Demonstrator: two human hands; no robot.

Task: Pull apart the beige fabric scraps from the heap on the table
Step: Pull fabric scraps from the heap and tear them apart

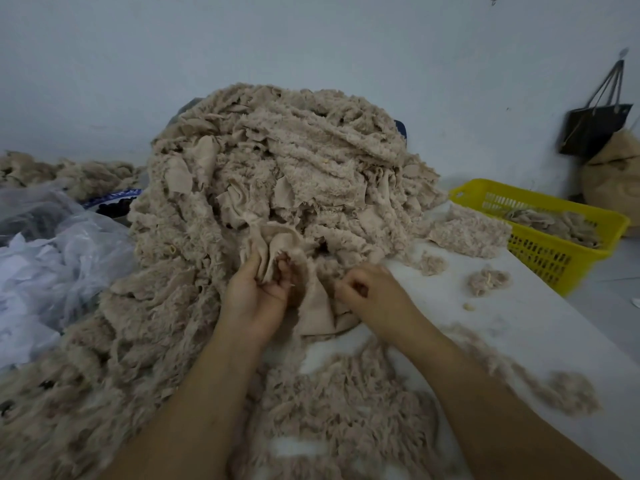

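Nearest me, fluffy loose scraps [339, 403] cover the front of the table [519, 323], w/ both forearms reaching over them. Just beyond, the left hand [258, 292] is palm-up, its fingers [282, 268] curled round a fold of a smooth beige scrap [317, 306]. The right hand [372, 292] is closed tight, fingers [349, 285] pinching what I read as the other edge of the same piece. It's blurred there, so I can't tell how much cloth it has. The scrap lies btwn the hands at the foot of the heap [277, 161], its upper end running into the pile. Risks, as I judge them: the piece looks tangled w/ its neighbours, so a hard pull could drag a slab of the heap fwd & over the near edge. The R pinch looks thin, so it may slip & leave the scrap unsplit. The pile fabric prob. sheds, adding lint to the table. Further R, small tufts [488, 280] sit on bare table. Past them is a yellow basket [460, 195] w/ some scraps inside, at the table's R side, and a wide elbow swing could knock it. On the L are clear plastic bags [52, 258]. At the back, a black bag [592, 129] hangs on the wall above a tan sack [616, 174].
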